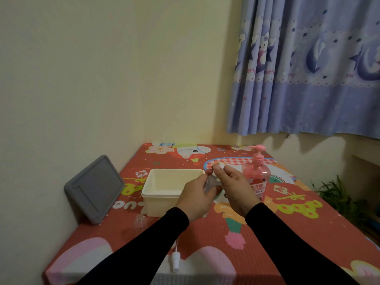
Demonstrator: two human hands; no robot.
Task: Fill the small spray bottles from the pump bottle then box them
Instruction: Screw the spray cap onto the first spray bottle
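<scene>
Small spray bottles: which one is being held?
The one in the left hand, above the tub: small spray bottle. The other bottle stands untouched on the table.

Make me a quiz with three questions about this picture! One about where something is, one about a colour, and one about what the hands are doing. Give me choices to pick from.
1. Where does the grey lid stand?
A. Leaning on the wall, left of the cream box
B. Flat inside the box
C. Under the curtain

2. What colour is the pump bottle?
A. Blue
B. Pink
C. Green

3. What is the left hand doing?
A. Lying flat on the table
B. Pressing the pump
C. Holding a small clear bottle

Answers:
1. A, the lid tilts against the wall beside the cream box.
2. B, its pump head and body are pink.
3. C, its fingers wrap the small clear bottle while the right hand grips a white cap at its top.
</scene>
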